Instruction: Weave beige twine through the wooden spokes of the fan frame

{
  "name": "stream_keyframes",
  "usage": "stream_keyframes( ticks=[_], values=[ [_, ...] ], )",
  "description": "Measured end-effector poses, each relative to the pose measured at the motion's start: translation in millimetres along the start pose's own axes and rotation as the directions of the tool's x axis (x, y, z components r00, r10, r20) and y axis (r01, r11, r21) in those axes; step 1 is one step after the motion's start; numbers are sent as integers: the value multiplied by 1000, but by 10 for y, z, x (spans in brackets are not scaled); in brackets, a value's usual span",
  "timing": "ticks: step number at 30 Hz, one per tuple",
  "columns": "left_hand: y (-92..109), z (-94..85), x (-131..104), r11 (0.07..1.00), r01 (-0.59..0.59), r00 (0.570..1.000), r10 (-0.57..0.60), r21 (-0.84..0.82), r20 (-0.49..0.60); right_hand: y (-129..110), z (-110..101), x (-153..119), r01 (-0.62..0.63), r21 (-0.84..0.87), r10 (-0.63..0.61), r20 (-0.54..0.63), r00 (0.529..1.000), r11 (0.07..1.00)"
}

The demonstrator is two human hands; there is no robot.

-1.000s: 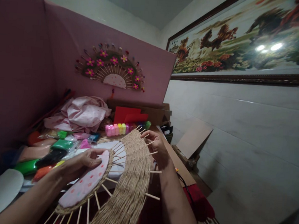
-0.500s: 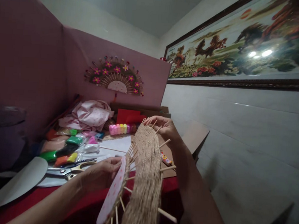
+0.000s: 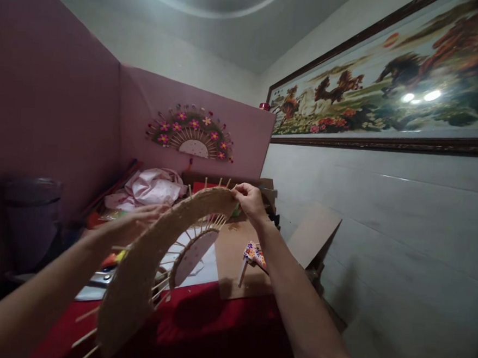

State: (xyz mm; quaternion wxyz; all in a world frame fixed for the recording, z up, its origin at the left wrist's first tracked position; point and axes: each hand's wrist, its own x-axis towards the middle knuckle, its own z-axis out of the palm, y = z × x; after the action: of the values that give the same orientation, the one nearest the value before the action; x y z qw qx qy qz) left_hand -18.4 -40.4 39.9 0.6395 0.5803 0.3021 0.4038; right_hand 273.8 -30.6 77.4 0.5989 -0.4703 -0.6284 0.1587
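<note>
A half-ring craft fan with a tan band, thin wooden sticks and a pale pink spotted half-round centre is held up tilted over the table. My right hand pinches its far upper end between thumb and fingers. My left hand reaches along the band's outer edge, fingers stretched and slightly blurred; part of it lies behind the band, so contact is unclear. To the right, a flower-patterned glue gun rests on a cardboard sheet. Scissors are partly hidden behind the fan.
A finished fan with pink flowers hangs on the pink panel. Crumpled pink cloth lies at the back left over the red tablecloth. A bin stands left; a framed horse picture hangs right.
The fan has been turned over, from its twine-wrapped face to a smoother tan side, its centre now to the right. My left hand has left the pink centre for the outer edge.
</note>
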Motion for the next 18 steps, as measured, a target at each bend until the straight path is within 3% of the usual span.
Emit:
stream_keyframes(
  ticks=[2, 4, 5, 7, 9, 10, 11, 13, 16, 18],
  values=[
    [244, -158, -45, 995, -36, 989, 49, 95, -137, 58, 85, 107, -29, -211, 21, -36, 999, 977],
    [496, -176, -133, 967, -158, 947, 206, 202, -245, 54, 143, 172, -68, -360, 58, -39, 998, 931],
    [607, -124, -176, 934, -233, 900, 313, 271, -304, 33, 165, 190, -93, -413, 88, -31, 996, 906],
    [759, 94, -219, 811, -341, 746, 542, 476, -388, -23, 209, 202, -142, -502, 158, -12, 987, 853],
    [782, 412, -157, 585, -377, 628, 731, 718, -266, -61, 270, 189, -167, -571, 210, 11, 978, 804],
    [740, 577, -79, 483, -347, 635, 752, 804, -178, -64, 309, 175, -169, -591, 227, 24, 974, 789],
    [668, 731, 25, 398, -297, 667, 737, 868, -110, -53, 353, 157, -170, -602, 242, 39, 970, 780],
    [457, 960, 277, 263, -156, 791, 611, 952, -39, 3, 447, 112, -169, -606, 266, 73, 961, 777],
    [106, 1071, 611, 66, -2, 856, 516, 998, -33, 138, 570, 42, -163, -602, 293, 124, 948, 781],
    [-75, 1039, 732, -14, 55, 858, 512, 998, -40, 238, 621, 7, -162, -613, 298, 126, 946, 773]
  ],
)
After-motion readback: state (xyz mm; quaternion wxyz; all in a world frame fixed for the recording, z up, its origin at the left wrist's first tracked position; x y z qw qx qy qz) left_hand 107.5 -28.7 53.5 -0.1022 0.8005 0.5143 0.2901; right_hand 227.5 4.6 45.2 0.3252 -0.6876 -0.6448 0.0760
